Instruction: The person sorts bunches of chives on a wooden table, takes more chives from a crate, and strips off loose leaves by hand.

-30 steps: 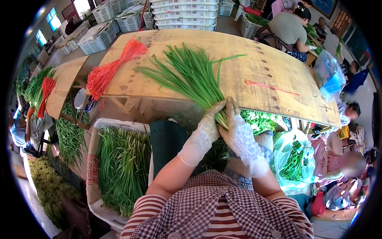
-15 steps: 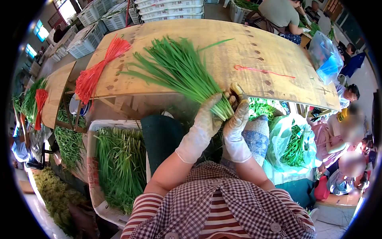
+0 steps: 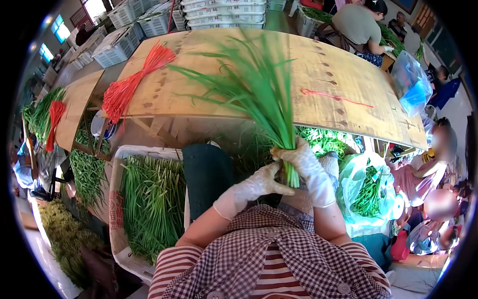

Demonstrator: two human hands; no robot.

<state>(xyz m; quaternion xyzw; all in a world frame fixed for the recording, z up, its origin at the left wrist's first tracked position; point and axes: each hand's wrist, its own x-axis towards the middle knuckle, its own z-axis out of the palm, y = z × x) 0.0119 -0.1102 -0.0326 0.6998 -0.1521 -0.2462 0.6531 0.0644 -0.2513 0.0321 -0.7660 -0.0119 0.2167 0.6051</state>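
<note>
At centre frame, the white-gloved right hand (image 3: 298,157) grips the bundle of long, narrow green leaves (image 3: 274,107) near its pale stem ends (image 3: 290,175), seemingly keeping them together, while the white-gloved left hand (image 3: 261,182) cups loosely open beside them.

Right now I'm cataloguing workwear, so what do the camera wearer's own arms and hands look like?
The left hand and right hand wear thin, whitish gloves with plain cuffs reaching past the wrists. Above them the forearms are bare, up to short sleeves striped in brownish red and white.
</note>
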